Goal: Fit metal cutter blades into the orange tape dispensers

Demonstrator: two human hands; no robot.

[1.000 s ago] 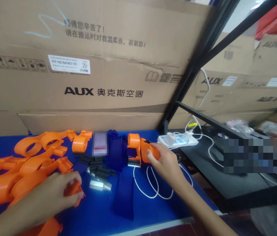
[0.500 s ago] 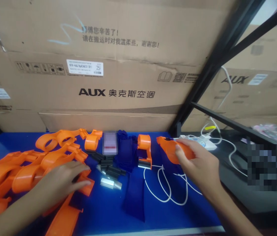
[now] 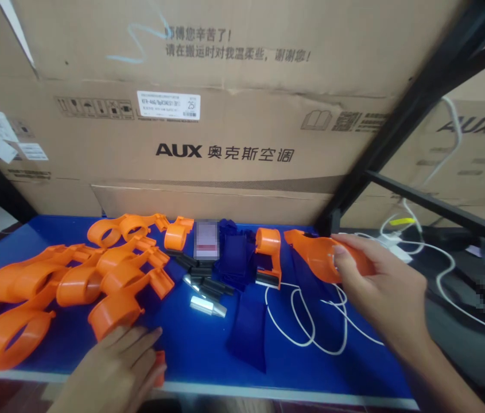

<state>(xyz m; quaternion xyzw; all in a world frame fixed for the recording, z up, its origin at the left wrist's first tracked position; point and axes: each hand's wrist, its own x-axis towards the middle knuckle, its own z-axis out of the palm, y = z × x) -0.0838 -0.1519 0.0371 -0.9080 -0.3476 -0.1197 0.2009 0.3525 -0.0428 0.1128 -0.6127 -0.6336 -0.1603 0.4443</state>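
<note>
My right hand [image 3: 380,281] is closed round an orange tape dispenser [image 3: 319,258], thumb on its near side. It is above the right part of the blue tabletop. My left hand [image 3: 117,361] is at the front edge, fingers curled over another orange piece [image 3: 160,367], apparently a tape dispenser; most of it is hidden beneath the hand. Just beyond those fingers lies an orange tape dispenser [image 3: 115,312], among several more in a heap at left. A single tape dispenser [image 3: 270,258] with a toothed black end stands right of centre.
Black handle-like pieces [image 3: 212,287] and a silver metal piece [image 3: 208,307] lie mid-table. Dark blue flat pieces [image 3: 233,255] are stacked behind a dark blue strip [image 3: 248,332]. White cable [image 3: 311,341] loops at right. A large cardboard box [image 3: 225,115] and black frame post [image 3: 380,132] border the table.
My left hand has moved back towards the front edge, with the orange piece under its fingers. The view has shifted; my right hand keeps its tape dispenser in nearly the same place over the table.
</note>
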